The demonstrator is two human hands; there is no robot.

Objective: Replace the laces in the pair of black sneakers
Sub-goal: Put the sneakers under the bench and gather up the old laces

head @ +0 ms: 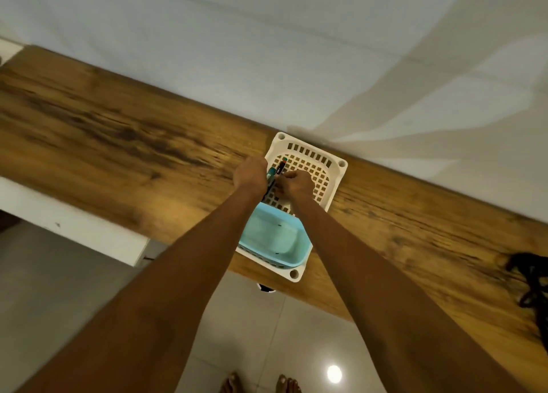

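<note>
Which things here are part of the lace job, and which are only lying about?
Likely part of the job:
- dark tangle, apparently laces, at the table's right edge
- small dark item held by left hand and right hand; I cannot identify it

Only lying about:
- white basket
- blue tub
- wooden table

No sneakers visible.

My wooden table (pixel 124 131) runs along the white wall, its grain dark-streaked. On it, near the wall edge, sits a white perforated plastic basket (pixel 321 167), and a light blue tub (pixel 275 238) rests in the basket's nearer end. Far to my right, a tangle of black laces (pixel 530 283) lies directly on the wood.
</note>
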